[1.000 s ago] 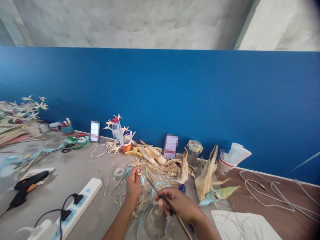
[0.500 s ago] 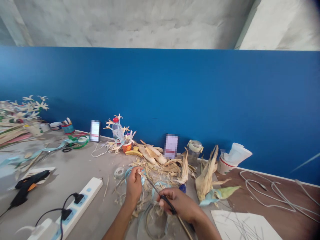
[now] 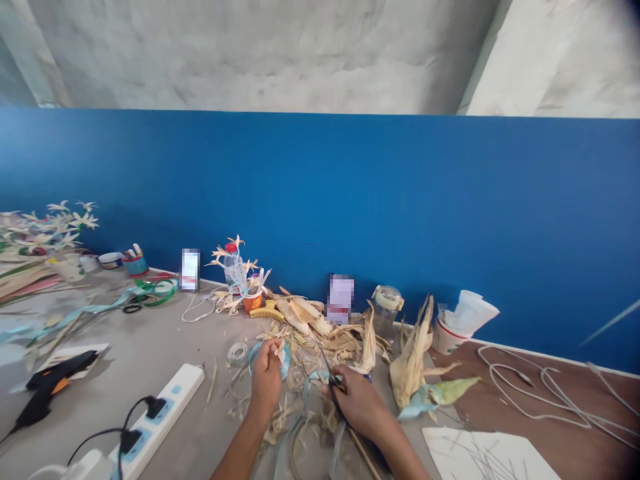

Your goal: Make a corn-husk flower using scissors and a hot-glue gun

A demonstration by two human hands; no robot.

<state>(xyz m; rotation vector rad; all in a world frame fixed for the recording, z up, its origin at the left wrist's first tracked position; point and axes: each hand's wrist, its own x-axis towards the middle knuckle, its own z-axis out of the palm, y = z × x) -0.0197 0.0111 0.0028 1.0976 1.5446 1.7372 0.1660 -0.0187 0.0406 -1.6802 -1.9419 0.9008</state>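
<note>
Closed off behind by a blue partition (image 3: 310, 187), spanning full width. Across the grey table (image 3: 175, 340), bare room between white power strip (image 3: 167, 407) and husk scraps (image 3: 290, 337). Gripped in the right hand (image 3: 357, 403): black-handled scissors (image 3: 336, 390), aimed toward the partition. Pinched narrowly in the left hand (image 3: 267, 373): small pale piece (image 3: 278, 353), apart from the scissors.

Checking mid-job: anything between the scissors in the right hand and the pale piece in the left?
Nothing visible blocks the gap between the scissors in the right hand and the pale piece in the left hand. Husk scraps appear to lie below it, on the table.
</note>
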